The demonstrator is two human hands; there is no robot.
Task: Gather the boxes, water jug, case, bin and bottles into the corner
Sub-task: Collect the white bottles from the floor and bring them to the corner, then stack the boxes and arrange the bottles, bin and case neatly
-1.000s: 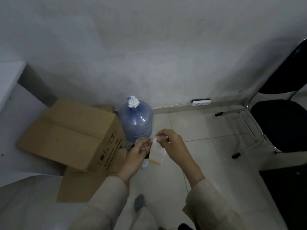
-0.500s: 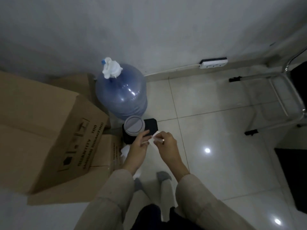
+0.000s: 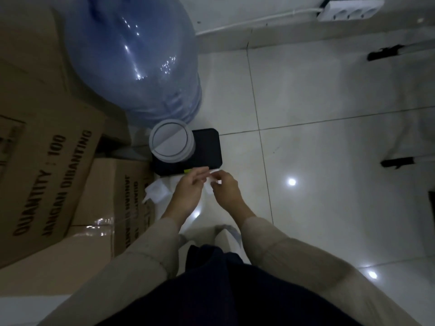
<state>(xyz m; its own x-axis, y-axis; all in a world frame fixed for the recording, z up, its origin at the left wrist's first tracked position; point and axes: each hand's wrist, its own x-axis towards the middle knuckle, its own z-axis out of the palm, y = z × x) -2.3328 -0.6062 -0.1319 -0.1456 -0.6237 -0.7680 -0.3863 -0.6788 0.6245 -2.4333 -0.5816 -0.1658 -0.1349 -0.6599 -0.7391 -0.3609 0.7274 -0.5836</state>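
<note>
Both hands sit together at the centre of the frame, low over the tiled floor [image 3: 317, 102]. The left hand [image 3: 188, 194] and right hand [image 3: 226, 189] meet on a small pale bottle [image 3: 210, 187], most of it hidden between them; the right fingers curl onto its upper part, while the left fingers look straighter against its side, so whether that hand truly grips cannot be told. Just above the hands lies the flat black case [image 3: 207, 149], with the round grey-lidded bin [image 3: 172, 143] touching its left edge. The big blue water jug [image 3: 131, 60] fills the upper left of the frame, and the stacked cardboard boxes [image 3: 47, 165] take the left side. Another pale bottle [image 3: 156, 192] lies on the floor just left of the left hand, against the lower box. Most of the gathering looks done; the held bottle seems the last piece to be set down. The risks, as I judge them: a light bottle released on a glossy tile could tip and roll out from the group, and a careless reach in this tight, dim corner could knock the bin or the lying bottle.
</note>
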